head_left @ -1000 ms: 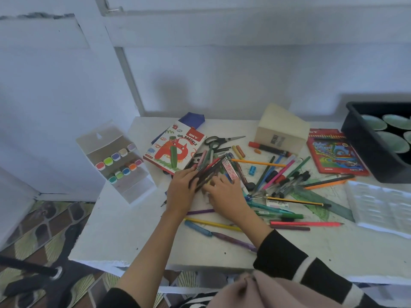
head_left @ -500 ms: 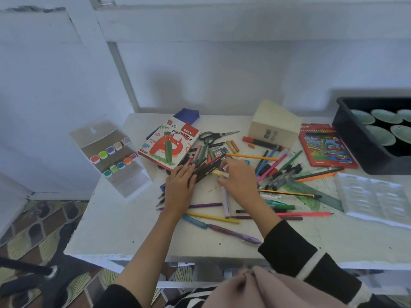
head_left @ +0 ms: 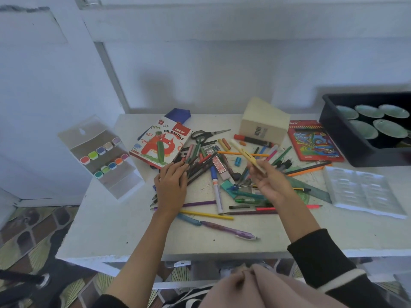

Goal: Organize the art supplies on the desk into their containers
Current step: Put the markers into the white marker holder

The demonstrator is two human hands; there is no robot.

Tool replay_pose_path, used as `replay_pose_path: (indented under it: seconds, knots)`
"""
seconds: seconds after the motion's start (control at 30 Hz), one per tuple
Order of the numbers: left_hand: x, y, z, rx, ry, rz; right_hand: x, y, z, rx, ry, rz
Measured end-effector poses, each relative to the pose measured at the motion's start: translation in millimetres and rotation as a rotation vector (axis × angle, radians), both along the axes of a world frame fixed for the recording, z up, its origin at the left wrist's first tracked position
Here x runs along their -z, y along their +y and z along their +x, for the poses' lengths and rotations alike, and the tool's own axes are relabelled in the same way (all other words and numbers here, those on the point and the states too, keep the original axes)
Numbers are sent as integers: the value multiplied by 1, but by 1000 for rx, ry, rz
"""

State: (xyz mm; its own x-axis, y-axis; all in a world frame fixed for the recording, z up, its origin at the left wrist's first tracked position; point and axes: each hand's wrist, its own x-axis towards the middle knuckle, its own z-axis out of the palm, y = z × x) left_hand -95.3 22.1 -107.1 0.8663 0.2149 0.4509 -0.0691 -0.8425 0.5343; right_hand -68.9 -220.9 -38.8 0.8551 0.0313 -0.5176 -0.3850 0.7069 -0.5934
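Note:
A heap of pens, pencils and markers (head_left: 213, 165) covers the middle of the white desk (head_left: 115, 230). My left hand (head_left: 172, 185) lies flat on a bundle of dark pencils (head_left: 198, 168) at the heap's left side, fingers straight. My right hand (head_left: 270, 183) is raised above the heap and pinches a pale yellow pen (head_left: 245, 154), which points up and to the left. An oil pastels box (head_left: 162, 144) lies just behind my left hand. A clear marker case (head_left: 101, 155) with coloured caps hangs over the desk's left edge.
A cream cardboard box (head_left: 264, 122) stands at the back. A red colour pencil box (head_left: 313, 141) lies right of it, scissors (head_left: 205, 134) left of it. A black tray (head_left: 347, 134) with green-rimmed cups sits at far right, a white palette (head_left: 364, 192) in front, and a green ruler (head_left: 311, 190) between.
My right hand has lifted from the heap, moved right and taken up the pale yellow pen. My left hand stays pressed on the dark pencils.

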Motion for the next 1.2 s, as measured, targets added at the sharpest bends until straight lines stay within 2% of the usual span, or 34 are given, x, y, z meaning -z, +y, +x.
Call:
replay_pose_path:
  seconds: [0.07,0.13,0.27,0.47,0.57,0.67,0.77,0.97,1.07,1.2]
  knots:
    - [-5,-1,-3,-5,-45,-28,3,3,-4,-25,35,152]
    - [-14,-2,-4,7,-101,-18,6,7,-6,-100,33,150]
    - [-45,5,-5,6,-205,87,4,24,-4,-268,-45,-106]
    - [-99,39,-21,19,-440,257,-9,61,-4,-393,-262,-361]
    - [-117,61,-31,-61,-508,343,-19,89,-5,-433,-359,-389]
    - [-124,83,-38,-172,-563,374,-26,116,-9,-453,-500,-534]
    - [-121,101,-47,-274,-508,362,-27,143,-13,-465,-608,-591]
    - [-108,120,-59,-404,-186,322,-22,180,-31,-512,-774,-571]
    - [-103,124,-62,-394,-92,282,-16,185,-36,-474,-857,-635]
    - [-102,127,-63,-316,-94,209,-11,186,-35,-444,-981,-695]
